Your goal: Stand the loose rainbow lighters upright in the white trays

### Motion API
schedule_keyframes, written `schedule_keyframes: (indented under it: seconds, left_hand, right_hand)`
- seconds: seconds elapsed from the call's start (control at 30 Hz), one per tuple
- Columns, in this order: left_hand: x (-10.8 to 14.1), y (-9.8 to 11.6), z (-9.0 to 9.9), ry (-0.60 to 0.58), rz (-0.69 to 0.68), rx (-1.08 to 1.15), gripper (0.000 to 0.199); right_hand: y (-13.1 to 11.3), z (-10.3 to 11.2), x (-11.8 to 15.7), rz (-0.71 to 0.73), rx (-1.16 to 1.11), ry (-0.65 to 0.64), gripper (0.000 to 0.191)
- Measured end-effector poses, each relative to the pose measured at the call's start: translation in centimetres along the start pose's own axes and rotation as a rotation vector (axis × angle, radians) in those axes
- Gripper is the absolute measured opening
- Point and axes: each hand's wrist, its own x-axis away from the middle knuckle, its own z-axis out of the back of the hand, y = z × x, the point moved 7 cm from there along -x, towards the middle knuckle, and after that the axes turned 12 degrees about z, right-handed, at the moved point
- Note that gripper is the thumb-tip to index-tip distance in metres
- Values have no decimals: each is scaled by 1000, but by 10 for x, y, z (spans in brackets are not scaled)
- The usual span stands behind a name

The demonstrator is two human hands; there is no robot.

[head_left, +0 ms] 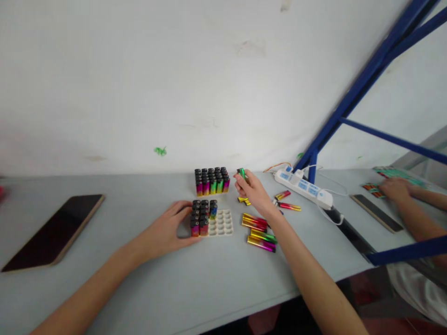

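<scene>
Taking the white tray (220,223) as the centre of the dial, the person's left hand (172,226) is at 9 o'clock, its fingers and thumb curved round that end and grasping the tray. Two rows of dark-topped lighters (199,218) stand upright along the 9 o'clock side, with a single blue lighter (213,210) beside them at the far end of the next row; the holes towards 3 o'clock are bare.

The right hand (252,190) is raised between 1 and 2 o'clock, its fingers pinching a green lighter (241,172) above the worktop (139,298). At 12 o'clock, near the wall (139,93), a full block of lighters (211,180) stands tightly packed. Loose lighters (261,244) in gold, red, green and magenta lie on their sides around 3 o'clock, a few more farther out towards 2.

A white power strip (303,188) with cables lies at 2 o'clock by a blue metal frame (344,107). A dark phone (56,230) lies well apart at 9 o'clock. Far off towards 3 o'clock, beyond the frame, a co-worker's hand (394,189) rests over some colourful flat items (372,190), too blurred to make out.
</scene>
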Motion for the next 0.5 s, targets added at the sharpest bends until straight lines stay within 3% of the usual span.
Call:
schedule_keyframes:
  seconds: [0.13, 0.23, 0.37, 0.5]
  left_hand:
    - [3, 11, 2, -18, 17, 8, 66]
    - [3, 16, 4, -30, 34, 14, 65]
    - [2, 17, 6, -45, 54, 25, 66]
    - [1, 15, 6, -60, 72, 19, 69]
  right_hand:
    - [5, -40, 15, -103, -83, -30, 87]
    - [10, -53, 29, -183, -61, -34, 96]
    - [4, -48, 40, -87, 132, 10, 91]
    - [-6, -37, 43, 58, 382, 86, 71]
